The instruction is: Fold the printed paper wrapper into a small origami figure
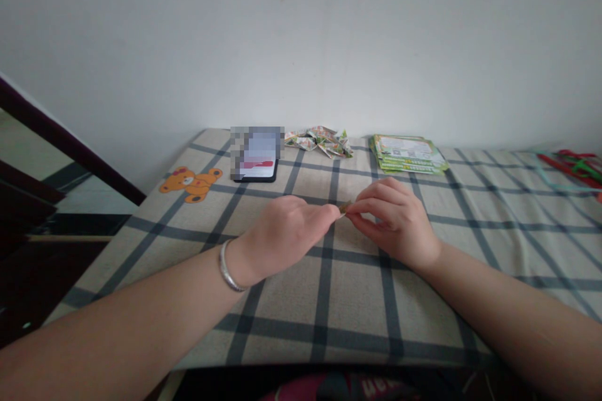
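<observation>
My left hand (294, 225), with a silver bangle at its wrist, is closed with the thumb reaching to the right. Opposite it, my right hand (395, 216) pinches with thumb and fingertips. Between the two sets of fingertips shows a small brownish folded piece of printed paper (345, 207), gripped from both sides; most of it is hidden. Behind the hands lie several folded paper pieces (322, 141) in a joined or heaped cluster. To their right is a stack of green-edged printed papers (408, 154).
A checked cloth covers the table (282, 332), which stands against a white wall. A phone (258, 160) with a partly blurred screen lies at the back left, beside a bear cutout (190, 184). Red and green items (576, 169) are at the far right. Dark stairs drop away left.
</observation>
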Tool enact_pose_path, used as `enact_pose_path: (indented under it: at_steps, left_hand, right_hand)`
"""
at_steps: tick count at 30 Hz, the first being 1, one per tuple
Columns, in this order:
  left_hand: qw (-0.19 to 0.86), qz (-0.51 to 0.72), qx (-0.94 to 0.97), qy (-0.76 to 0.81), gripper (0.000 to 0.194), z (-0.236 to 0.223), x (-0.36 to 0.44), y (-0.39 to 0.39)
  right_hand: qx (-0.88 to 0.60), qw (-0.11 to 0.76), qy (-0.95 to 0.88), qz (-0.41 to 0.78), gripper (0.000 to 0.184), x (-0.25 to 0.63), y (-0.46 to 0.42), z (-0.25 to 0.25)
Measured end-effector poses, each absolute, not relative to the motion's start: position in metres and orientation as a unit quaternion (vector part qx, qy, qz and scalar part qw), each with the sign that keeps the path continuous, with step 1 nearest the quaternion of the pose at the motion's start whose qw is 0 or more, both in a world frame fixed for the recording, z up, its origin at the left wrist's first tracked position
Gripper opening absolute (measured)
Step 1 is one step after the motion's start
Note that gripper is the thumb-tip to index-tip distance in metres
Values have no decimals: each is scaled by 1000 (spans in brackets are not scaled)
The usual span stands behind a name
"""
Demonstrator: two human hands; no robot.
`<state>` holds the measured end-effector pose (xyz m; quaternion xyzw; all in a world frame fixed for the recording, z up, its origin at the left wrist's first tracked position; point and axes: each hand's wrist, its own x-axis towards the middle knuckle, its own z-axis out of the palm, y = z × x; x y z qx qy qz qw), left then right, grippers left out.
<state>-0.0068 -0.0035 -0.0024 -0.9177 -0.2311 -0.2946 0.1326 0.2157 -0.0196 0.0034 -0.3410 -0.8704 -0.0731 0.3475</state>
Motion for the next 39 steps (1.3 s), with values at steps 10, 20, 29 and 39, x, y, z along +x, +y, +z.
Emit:
enact_pose_path:
  at_steps: [10, 20, 29, 39]
  left_hand:
    - [124, -300, -919, -225, 5, -5, -7, -2]
    - [135, -319, -910, -229, 8, -1, -6, -4]
    - [144, -317, -901, -260, 24, 0, -6, -4]
    - [127, -307, -905, -265, 22, -2, -7, -3]
  right_hand:
    - [-339, 309, -882, -103, 5, 213, -21, 4]
    - [-378, 311, -865, -115, 7, 214, -20, 4]
    - [-391, 311, -859, -113, 8, 214, -22, 5]
    - [-390, 339, -850, -98, 12, 217, -19, 2]
